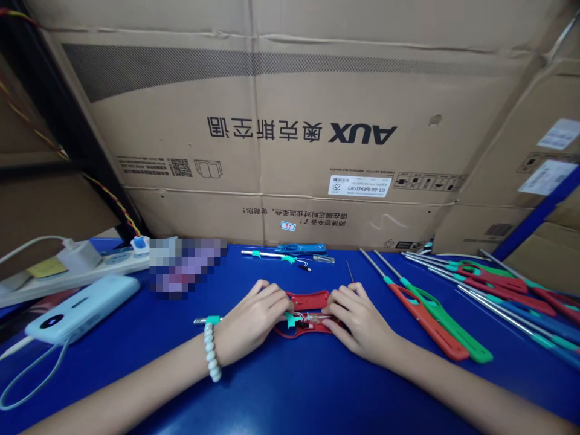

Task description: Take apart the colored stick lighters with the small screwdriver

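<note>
An opened stick lighter lies in front of me, its red shell half [312,300] behind and the other half nearer me. Between my hands its insides show: a teal trigger [291,319], thin white wires, a small black piece and a clear fuel tank [316,316]. The metal tube [199,321] with a teal collar sticks out left beneath my left wrist. My left hand [263,308], wearing a beaded bracelet, is closed over the lighter's left part by the trigger. My right hand [356,317] pinches its right end near the tank. Both hands' fingertips are partly hidden.
Behind lie a blue opened lighter [301,248] and a loose tube with wires [267,255]. A thin rod [350,270] rises behind my right hand. Orange [430,320] and green [453,320] lighters lie right, several more beyond. A power bank [84,308] and power strip [122,263] stand left.
</note>
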